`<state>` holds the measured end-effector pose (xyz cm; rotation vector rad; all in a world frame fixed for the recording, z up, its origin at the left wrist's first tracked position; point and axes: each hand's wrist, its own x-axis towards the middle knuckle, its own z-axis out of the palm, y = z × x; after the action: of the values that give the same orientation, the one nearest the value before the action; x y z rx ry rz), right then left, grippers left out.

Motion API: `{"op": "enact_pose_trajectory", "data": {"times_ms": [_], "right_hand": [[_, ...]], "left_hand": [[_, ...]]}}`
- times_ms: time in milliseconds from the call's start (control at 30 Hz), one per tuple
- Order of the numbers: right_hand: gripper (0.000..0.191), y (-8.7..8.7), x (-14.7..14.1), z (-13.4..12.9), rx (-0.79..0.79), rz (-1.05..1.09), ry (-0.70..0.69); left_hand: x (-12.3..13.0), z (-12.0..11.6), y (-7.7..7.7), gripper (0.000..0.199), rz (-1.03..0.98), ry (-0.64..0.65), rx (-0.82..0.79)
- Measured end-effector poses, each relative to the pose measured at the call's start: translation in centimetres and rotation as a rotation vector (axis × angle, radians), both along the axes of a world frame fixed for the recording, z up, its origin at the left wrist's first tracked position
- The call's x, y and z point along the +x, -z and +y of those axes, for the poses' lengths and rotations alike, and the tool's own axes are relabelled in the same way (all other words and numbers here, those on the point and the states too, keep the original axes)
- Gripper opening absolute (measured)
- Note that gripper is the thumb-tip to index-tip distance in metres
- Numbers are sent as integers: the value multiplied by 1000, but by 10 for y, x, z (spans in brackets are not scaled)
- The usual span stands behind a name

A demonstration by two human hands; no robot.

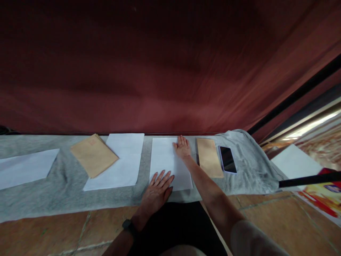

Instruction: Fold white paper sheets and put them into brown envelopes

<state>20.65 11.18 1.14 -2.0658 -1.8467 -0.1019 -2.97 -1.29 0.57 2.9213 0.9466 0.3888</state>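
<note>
A white sheet of paper lies flat on a grey cloth directly in front of me. My left hand rests on its lower left corner, fingers spread and holding nothing. Near the top right edge of the same sheet, my right hand lies flat with its fingers stretched out. Just right of the sheet is a brown envelope, with a phone beside it. To the left, several brown envelopes overlap white paper.
More white paper lies at the far left of the grey cloth. A dark red fabric rises behind. At the right are black bars, a white sheet and a colourful package. Tiled floor shows in front.
</note>
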Motion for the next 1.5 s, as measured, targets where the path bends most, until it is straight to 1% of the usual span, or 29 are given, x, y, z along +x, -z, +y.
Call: {"op": "enact_pose_trajectory", "data": {"times_ms": [100,200,267,333,433,500,567,667,767,867,1000,1100,1167,1233,1400,1500], "right_hand": [[39,-3,2,-8,16,0,22],[43,2,-3,-26,21,2,38],[49,10,-8,-47,20,5,43],[56,20,-14,-75,27,5,26],[56,30,-20,-120,30,-6,-19],[54,32,-24,-147,37,-25,-40],[53,31,-27,-169,36,-45,-58],[53,30,-31,-190,41,-68,-31],[55,31,-32,-201,59,-84,3],[55,33,-32,-205,80,-96,8],[53,35,-31,-204,96,-97,-1],[52,34,-30,-203,107,-87,-11],[51,34,-29,-205,104,-75,-17],[50,33,-28,-208,95,-59,-24],[46,31,-28,-218,80,-12,-46],[46,30,-28,-223,72,14,-56]], "left_hand": [[0,0,2,52,3,-3,9],[1,1,4,52,10,-7,7],[1,0,4,51,6,-14,3],[1,-1,2,51,-10,-19,-2],[1,-2,0,49,-33,-22,-6],[1,-2,-1,49,-34,-22,-7],[1,-2,-1,48,-29,-22,-10],[0,-3,3,49,-26,-41,-22],[-3,-7,8,52,-18,-80,-43],[-5,-12,10,54,23,-121,-78],[-2,-15,4,57,130,-151,-146],[3,-12,-2,61,195,-146,-173],[5,-9,-4,63,225,-140,-182],[5,-6,-2,65,234,-144,-186],[-1,-6,4,73,177,-134,-167],[-2,-8,0,72,182,-135,-147]]}}
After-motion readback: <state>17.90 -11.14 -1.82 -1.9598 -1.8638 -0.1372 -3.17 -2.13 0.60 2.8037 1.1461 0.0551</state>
